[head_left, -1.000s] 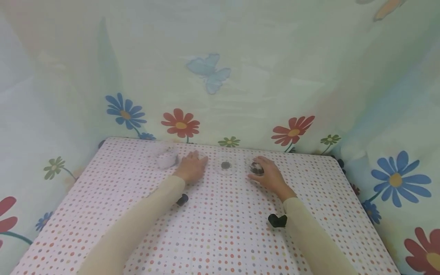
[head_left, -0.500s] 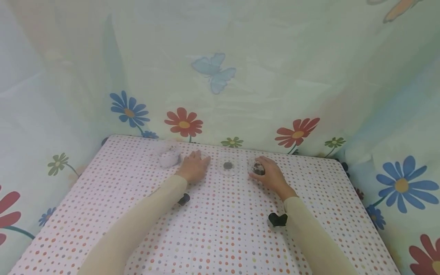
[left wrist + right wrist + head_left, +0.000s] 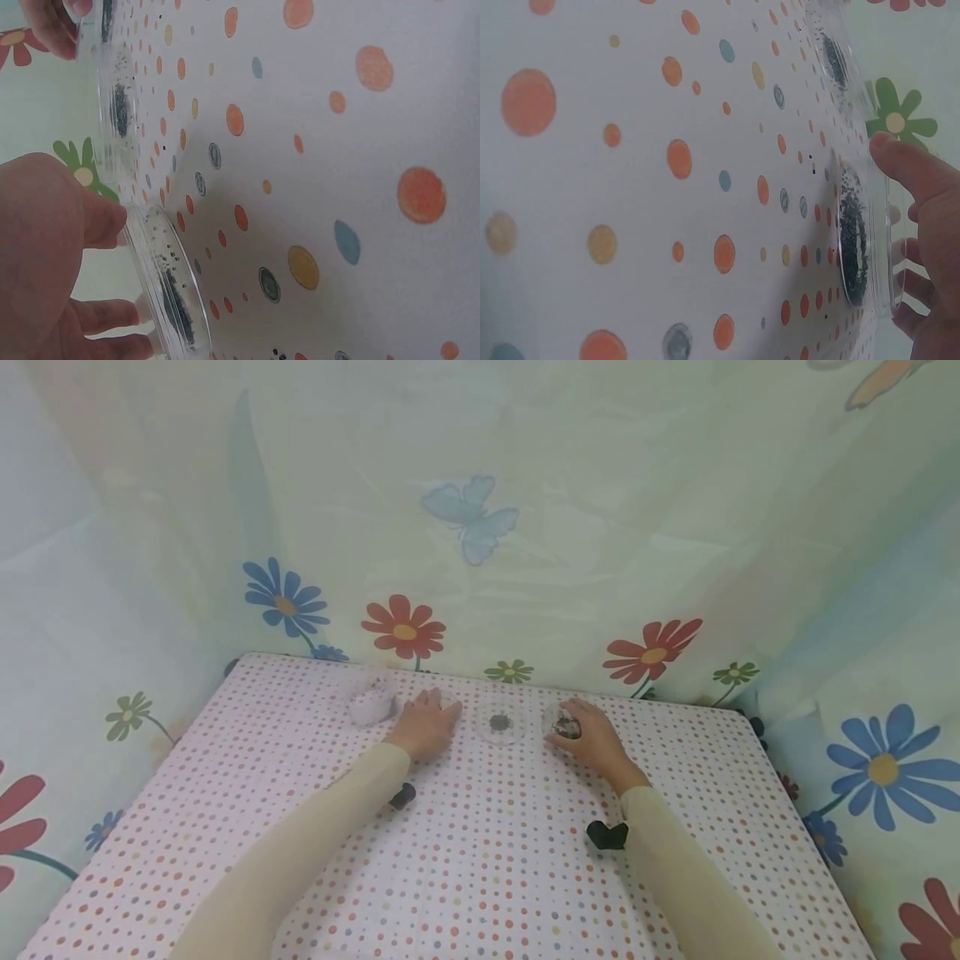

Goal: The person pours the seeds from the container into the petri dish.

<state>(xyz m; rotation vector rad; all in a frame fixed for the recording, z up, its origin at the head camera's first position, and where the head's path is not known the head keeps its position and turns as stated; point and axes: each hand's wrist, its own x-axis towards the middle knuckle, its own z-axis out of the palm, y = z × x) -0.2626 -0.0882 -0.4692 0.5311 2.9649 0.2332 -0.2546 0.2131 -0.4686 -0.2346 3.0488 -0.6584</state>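
Note:
My left hand (image 3: 427,727) is over a clear, shallow petri dish (image 3: 171,289) at the back of the table. In the left wrist view its thumb and fingers grip opposite sides of the rim. Dark granules lie in a patch inside. Further right, my right hand (image 3: 596,739) holds a second petri dish (image 3: 853,240) by its edge, thumb on one side and fingers on the other; it too has dark granules. Between the hands lies a third petri dish (image 3: 499,722) with a dark patch at its middle, touched by neither hand. All three look flat on the table.
A clear container (image 3: 371,702) with whitish contents stands left of my left hand. The table (image 3: 465,877) has a dotted cover, and a flower-printed curtain (image 3: 570,568) hangs behind it. A few dark specks lie loose on the cover.
The head view has shifted slightly, so the scene sits a little further right. Both hands keep their places at their dishes, with no clear movement of the dishes.

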